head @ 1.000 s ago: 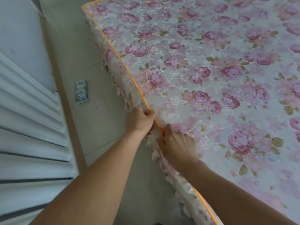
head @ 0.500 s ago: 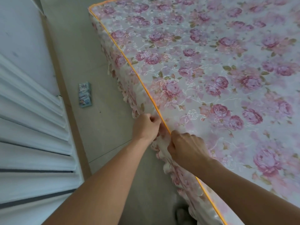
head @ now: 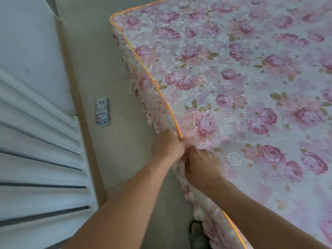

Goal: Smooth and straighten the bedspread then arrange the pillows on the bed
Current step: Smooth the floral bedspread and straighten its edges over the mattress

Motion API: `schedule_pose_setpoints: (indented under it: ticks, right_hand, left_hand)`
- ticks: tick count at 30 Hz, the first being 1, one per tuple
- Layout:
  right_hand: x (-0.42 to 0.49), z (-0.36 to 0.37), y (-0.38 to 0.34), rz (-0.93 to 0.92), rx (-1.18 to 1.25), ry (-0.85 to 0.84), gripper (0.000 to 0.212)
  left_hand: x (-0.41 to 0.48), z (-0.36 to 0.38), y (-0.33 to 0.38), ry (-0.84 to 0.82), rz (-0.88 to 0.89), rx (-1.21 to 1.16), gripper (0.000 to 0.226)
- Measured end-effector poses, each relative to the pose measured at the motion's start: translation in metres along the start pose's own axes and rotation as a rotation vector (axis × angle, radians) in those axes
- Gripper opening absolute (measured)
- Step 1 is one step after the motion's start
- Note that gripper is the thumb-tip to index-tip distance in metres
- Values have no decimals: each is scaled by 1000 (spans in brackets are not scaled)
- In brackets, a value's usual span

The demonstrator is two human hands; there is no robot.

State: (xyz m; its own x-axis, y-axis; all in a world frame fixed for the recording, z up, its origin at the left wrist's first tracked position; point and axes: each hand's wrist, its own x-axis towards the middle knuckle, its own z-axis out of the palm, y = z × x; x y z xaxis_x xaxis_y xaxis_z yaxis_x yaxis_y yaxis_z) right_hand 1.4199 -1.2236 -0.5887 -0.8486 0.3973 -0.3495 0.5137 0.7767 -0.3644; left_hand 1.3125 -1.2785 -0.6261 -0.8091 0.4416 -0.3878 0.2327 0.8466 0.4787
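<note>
A pink rose-patterned bedspread (head: 233, 83) with orange piping covers the bed and fills the right of the head view. Its frilled skirt hangs down the bed's left side. My left hand (head: 166, 146) grips the piped edge from the floor side, fingers curled round the fabric. My right hand (head: 201, 168) grips the same edge just below it, touching the left hand. The fabric bunches slightly between the two hands. No pillows are in view.
A strip of pale floor (head: 100, 72) runs between the bed and a white wall with pleated curtains (head: 36, 159) on the left. A small blue packet (head: 102, 114) lies on the floor. A dark shoe (head: 198, 234) shows at the bottom by the bed skirt.
Both hands have slid along the piped edge and closed together until they touch. The view has shifted so the bed's far left corner now shows more fully.
</note>
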Motion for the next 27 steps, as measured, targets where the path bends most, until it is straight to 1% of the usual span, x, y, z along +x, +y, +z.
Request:
schedule_pose_setpoints:
  ticks: [2,4,6,7,9,10,12,14,17,20,23,24,27]
  right_hand:
    - [1,0,2,-10,-7,-54,18]
    - [10,0,2,2,-12,-72,16]
    - [25,-2,1,19,8,-5,10]
    - [36,-4,0,44,40,46,13]
    - [63,-11,-6,91,80,127,22]
    - [75,-15,-8,104,81,136,22]
    - [94,-22,-15,120,57,107,15]
    - [101,-25,-20,128,36,61,10]
    - [104,-27,-24,112,32,19,5]
    - [106,-26,-26,69,46,-6,13]
    - [105,-25,-28,-68,26,-74,30]
    - [106,-26,-28,-100,15,-98,31]
    - [111,-29,-25,-122,7,-145,18]
  left_hand:
    - [-9,1,-14,-20,-19,48,35]
    - [-11,-2,-23,-42,-45,-22,36]
    - [4,-10,-20,20,-59,-168,38]
    - [18,-16,-14,70,-63,-222,38]
    - [50,-30,-2,153,-53,-210,39]
    - [64,-36,3,166,-45,-168,39]
    - [87,-46,6,156,-49,-103,33]
    - [102,-48,5,105,-90,-65,31]
    - [108,-48,6,49,-131,-87,42]
    - [108,-52,6,31,-116,-86,45]
    - [106,-54,-1,41,-75,-30,40]
    - [106,-54,-2,40,-64,-15,40]
    - [108,-53,-3,11,-62,-28,43]
